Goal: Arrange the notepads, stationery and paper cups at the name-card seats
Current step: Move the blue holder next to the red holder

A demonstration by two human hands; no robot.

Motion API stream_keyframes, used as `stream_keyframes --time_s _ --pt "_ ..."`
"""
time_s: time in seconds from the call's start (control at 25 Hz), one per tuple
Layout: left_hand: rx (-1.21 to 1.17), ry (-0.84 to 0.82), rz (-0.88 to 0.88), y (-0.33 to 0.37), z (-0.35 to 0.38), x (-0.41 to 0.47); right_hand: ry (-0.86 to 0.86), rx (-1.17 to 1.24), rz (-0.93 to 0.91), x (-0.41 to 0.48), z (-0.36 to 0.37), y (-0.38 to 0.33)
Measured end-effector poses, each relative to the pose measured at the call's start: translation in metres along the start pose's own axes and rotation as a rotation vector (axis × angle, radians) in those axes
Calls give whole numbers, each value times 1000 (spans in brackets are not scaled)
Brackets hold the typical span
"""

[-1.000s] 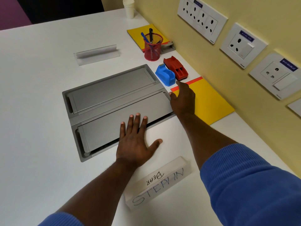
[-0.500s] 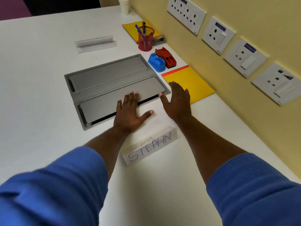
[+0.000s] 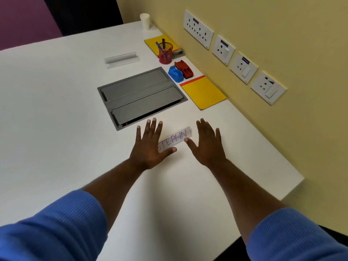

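Observation:
My left hand [image 3: 149, 146] and my right hand [image 3: 208, 146] lie flat and open on the white table [image 3: 56, 129], one on each side of the "STEPHN" name card [image 3: 178, 138]; the left hand covers the card's near end. A yellow notepad [image 3: 203, 92] with a red strip lies beyond the right hand. Farther back a second yellow notepad [image 3: 156, 42] sits under a red mesh pen cup [image 3: 165, 53] holding pens. A stack of white paper cups [image 3: 145, 20] stands at the far corner. A blank name card holder [image 3: 121, 58] lies at the far seat.
A grey recessed socket box [image 3: 141, 97] with two closed lids sits in the table just beyond my hands. A blue tape dispenser [image 3: 175, 73] and a red stapler [image 3: 184, 68] stand by the wall. The yellow wall [image 3: 282, 44] carries several socket plates. The table's right edge is near.
Both hands drew back from the socket box and the yellow notepad toward me. They now rest on either side of the name card. The view has pulled back and up.

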State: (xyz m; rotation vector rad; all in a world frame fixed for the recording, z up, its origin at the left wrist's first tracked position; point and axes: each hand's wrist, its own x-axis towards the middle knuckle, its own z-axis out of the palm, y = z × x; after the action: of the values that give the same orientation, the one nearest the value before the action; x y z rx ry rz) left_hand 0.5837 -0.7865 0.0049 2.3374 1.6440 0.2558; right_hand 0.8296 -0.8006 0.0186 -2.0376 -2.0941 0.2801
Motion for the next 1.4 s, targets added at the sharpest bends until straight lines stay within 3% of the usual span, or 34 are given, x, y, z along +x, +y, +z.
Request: stream_keyframes --time_s 0.2,0.36,0.68,1.12,1.4 --pt "-18 9 -65 39 -23 -85 57 -35 -74 -82 -22 -23" --pt "-9 2 -100 60 -41 -143 -58 -40 -82 -142 -37 -37" --pt "9 58 -116 97 -68 -237 -78 26 -142 -214 -68 -57" --pt "67 124 -264 62 -94 -409 -47 35 -410 -303 -71 -151" --pt "94 177 -563 42 -92 -570 -215 -55 -658 -380 -39 -247"
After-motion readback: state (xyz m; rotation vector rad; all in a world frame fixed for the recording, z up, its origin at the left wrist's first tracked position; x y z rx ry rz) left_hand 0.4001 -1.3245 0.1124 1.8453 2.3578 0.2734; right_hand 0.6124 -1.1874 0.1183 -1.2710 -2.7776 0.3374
